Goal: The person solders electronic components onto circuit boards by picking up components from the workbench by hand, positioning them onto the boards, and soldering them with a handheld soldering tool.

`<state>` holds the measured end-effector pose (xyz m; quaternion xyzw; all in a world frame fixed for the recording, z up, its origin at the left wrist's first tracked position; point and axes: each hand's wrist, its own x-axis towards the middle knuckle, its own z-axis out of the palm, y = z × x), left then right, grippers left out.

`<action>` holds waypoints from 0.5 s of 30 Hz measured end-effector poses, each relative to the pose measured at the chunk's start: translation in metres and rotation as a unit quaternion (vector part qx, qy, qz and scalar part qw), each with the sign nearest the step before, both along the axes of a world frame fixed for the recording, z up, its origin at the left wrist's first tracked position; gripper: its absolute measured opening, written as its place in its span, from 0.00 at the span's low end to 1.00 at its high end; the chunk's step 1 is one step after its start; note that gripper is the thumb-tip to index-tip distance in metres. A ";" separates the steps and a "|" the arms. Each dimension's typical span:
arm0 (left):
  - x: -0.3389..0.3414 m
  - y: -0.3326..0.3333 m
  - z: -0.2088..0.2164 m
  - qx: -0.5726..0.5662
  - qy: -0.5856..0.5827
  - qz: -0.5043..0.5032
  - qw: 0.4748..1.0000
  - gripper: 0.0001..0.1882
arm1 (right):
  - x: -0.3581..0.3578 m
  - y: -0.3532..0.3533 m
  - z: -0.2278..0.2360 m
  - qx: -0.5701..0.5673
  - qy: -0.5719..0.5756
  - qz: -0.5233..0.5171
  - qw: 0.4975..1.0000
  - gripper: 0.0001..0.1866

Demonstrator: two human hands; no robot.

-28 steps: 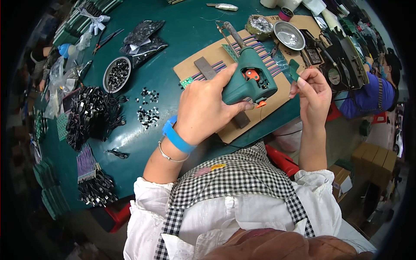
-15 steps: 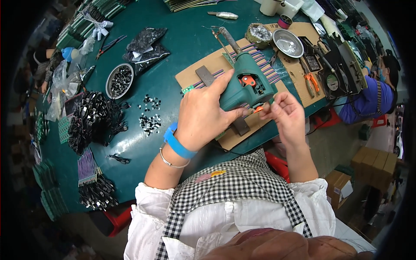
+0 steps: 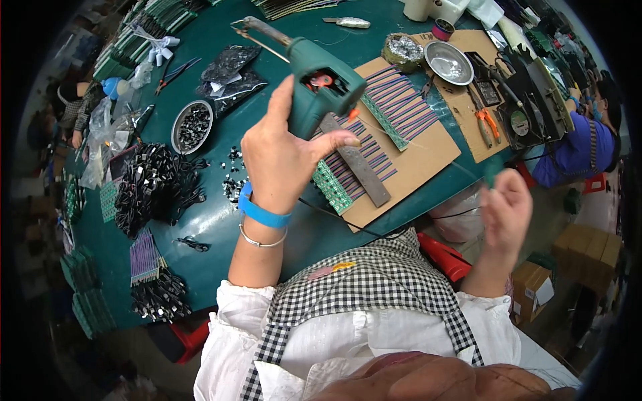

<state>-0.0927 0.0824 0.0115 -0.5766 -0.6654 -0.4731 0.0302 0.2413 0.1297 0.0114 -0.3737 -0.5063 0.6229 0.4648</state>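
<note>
A green soldering gun (image 3: 319,83) with a long metal tip is gripped in my left hand (image 3: 277,147), held above the table. Its housing has an opening showing red and black parts. My right hand (image 3: 508,210) is out past the table's front right edge, fingers pinched together and slightly blurred. A small dark green bit shows at its fingertips, too unclear to name. Under the gun lies a cardboard sheet (image 3: 428,157) with rows of coloured wires (image 3: 401,97), green circuit boards (image 3: 332,189) and a dark flat bar (image 3: 361,170) across the wires.
Left stand a bowl of small black parts (image 3: 192,127), bundled black cables (image 3: 150,184) and black bags (image 3: 231,73). To the right are a metal bowl (image 3: 448,63), orange-handled pliers (image 3: 491,125) and a black tool box (image 3: 535,100). A person in purple (image 3: 578,150) sits beyond.
My left hand has lifted the soldering gun up and leftward, uncovering the boards and wires. My right hand has left the gun's rear and moved right.
</note>
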 end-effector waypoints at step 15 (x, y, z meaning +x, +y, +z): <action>-0.020 0.009 -0.010 0.068 0.031 0.066 0.995 0.48 | 0.066 -0.022 0.100 0.413 -0.111 -0.139 0.893 0.11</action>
